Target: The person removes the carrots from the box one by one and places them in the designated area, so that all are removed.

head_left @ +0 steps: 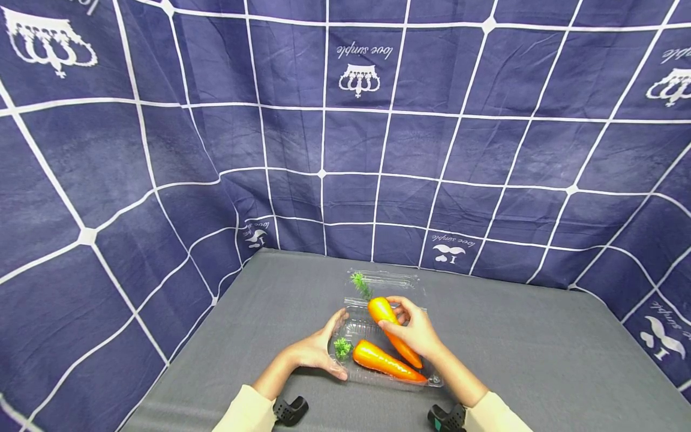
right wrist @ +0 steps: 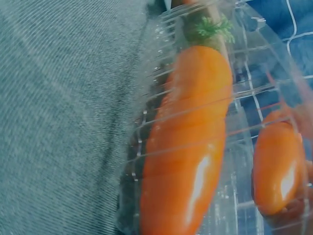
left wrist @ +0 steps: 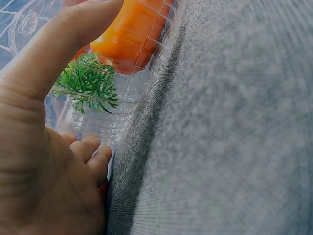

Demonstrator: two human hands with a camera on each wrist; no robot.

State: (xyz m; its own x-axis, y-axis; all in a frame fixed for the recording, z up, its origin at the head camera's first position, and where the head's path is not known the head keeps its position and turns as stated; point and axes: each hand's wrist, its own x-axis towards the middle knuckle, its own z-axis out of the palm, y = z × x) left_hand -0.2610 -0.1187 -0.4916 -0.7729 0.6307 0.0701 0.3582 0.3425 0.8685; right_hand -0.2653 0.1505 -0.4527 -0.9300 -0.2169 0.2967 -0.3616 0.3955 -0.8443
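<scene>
From the head, a clear plastic box [head_left: 356, 329] sits on a grey counter [head_left: 502, 336], its lid [head_left: 396, 278] folded open on the far side. One carrot [head_left: 385, 362] lies inside along the near wall, its green leaves [head_left: 342, 348] toward the left end and its tip toward the right. The left hand [head_left: 314, 350] holds the box's left end in a wide grip, thumb at the near corner and fingers at the far one. The right hand [head_left: 415, 330] has a narrower grip on a second carrot [head_left: 381, 308], thumb and fingers around its upper part. That carrot slants over the box, leafy top over the lid, tip above the first carrot; whether it touches the box, I cannot tell. A blue curtain [head_left: 410, 150] with white lines hangs behind.

From the left wrist, the thumb stretches along the box and fingertips touch its ribbed wall; leaves and an orange end show beside them.

From the right wrist, the lying carrot shows through the plastic. The held one is to its right, fingers against it, slightly blurred.
</scene>
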